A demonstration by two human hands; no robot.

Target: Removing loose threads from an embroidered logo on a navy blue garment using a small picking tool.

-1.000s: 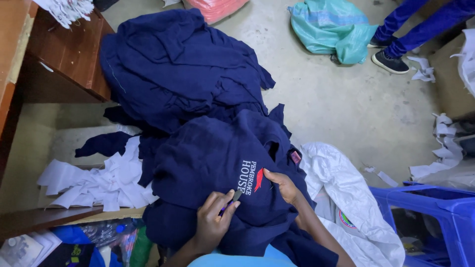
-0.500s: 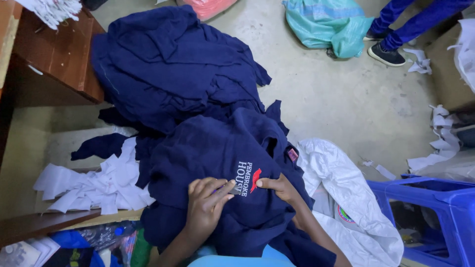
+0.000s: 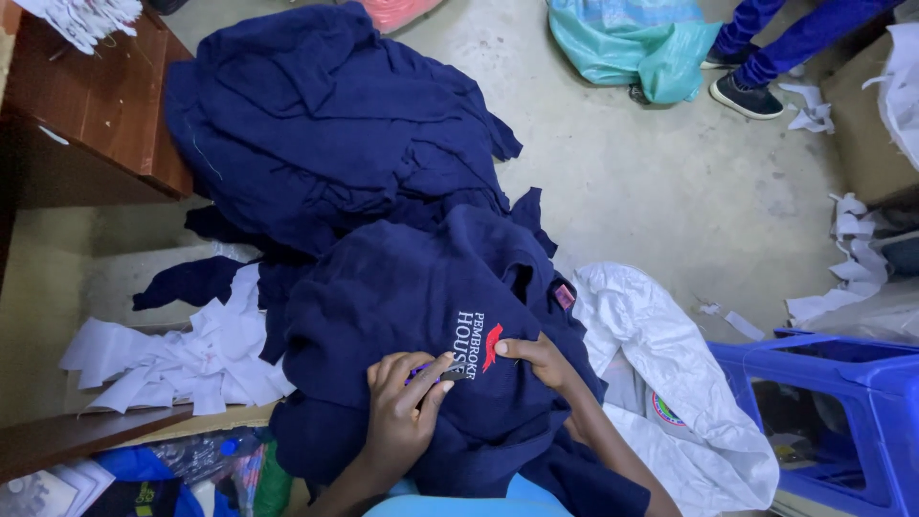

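Observation:
A navy sweater (image 3: 402, 306) with a white and red embroidered emblem (image 3: 479, 347) lies across my lap. My left hand (image 3: 402, 421) grips a small purple-handled tool (image 3: 438, 374), its dark tip pointing at the emblem's left edge. My right hand (image 3: 541, 360) pinches the sweater's fabric just right of the emblem, fingertips touching the red part. Behind the sweater lies a big heap of more navy garments (image 3: 325, 134) on the floor.
White paper scraps (image 3: 182, 359) lie at the left. A brown wooden desk (image 3: 96, 105) stands upper left. A white bag (image 3: 670, 383) and a blue plastic stool (image 3: 842, 402) sit at the right. A teal bag (image 3: 632, 43) and another person's legs (image 3: 775, 43) are at the far side.
My left hand has slid a little down and back from the emblem, and the tool's tip now shows beside it. My right hand stays by the emblem.

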